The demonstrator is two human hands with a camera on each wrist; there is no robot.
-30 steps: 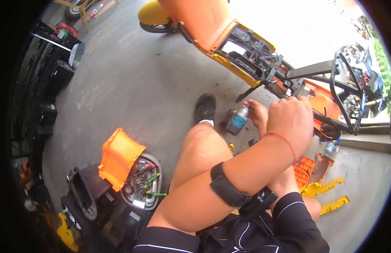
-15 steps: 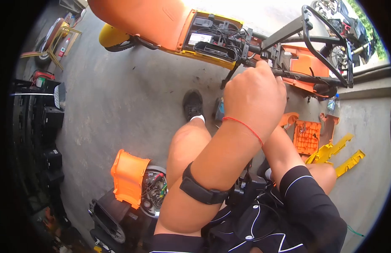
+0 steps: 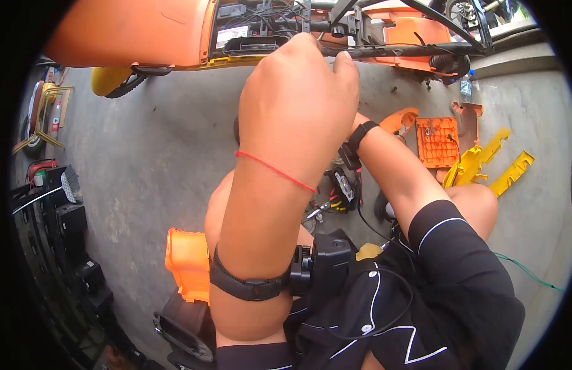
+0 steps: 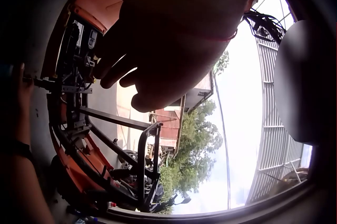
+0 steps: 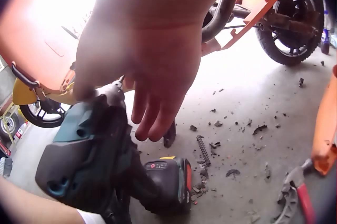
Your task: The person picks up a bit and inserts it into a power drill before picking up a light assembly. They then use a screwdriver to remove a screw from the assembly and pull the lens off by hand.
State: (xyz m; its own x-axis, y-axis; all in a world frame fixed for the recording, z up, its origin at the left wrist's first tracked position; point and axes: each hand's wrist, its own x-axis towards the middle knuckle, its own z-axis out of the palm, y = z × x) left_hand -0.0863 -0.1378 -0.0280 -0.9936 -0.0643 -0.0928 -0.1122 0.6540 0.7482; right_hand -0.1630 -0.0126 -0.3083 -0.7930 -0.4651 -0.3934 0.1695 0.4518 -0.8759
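Observation:
A teal and black cordless drill (image 5: 79, 150) fills the lower left of the right wrist view, its battery (image 5: 171, 182) close over the floor. My right hand (image 5: 163, 56) grips it at the metal chuck (image 5: 113, 95), thumb on one side, the other fingers pointing down. In the head view that hand is hidden behind my left hand (image 3: 301, 92), which is raised back-up in front of the stripped orange scooter (image 3: 144, 34). Against the light in the left wrist view, the left fingers (image 4: 131, 79) hang loosely curled and apart, with nothing seen in them.
Right of my legs lie an orange panel (image 3: 437, 142) and yellow trim pieces (image 3: 511, 172). Another orange cover (image 3: 186, 265) sits at the lower left. Red-handled pliers (image 5: 300, 197), a spring (image 5: 202, 148) and scattered debris lie on the floor near the drill.
The head view has swung, moving the scooter up and left. My left hand has shifted left and up in view, and now covers the drill and the right hand.

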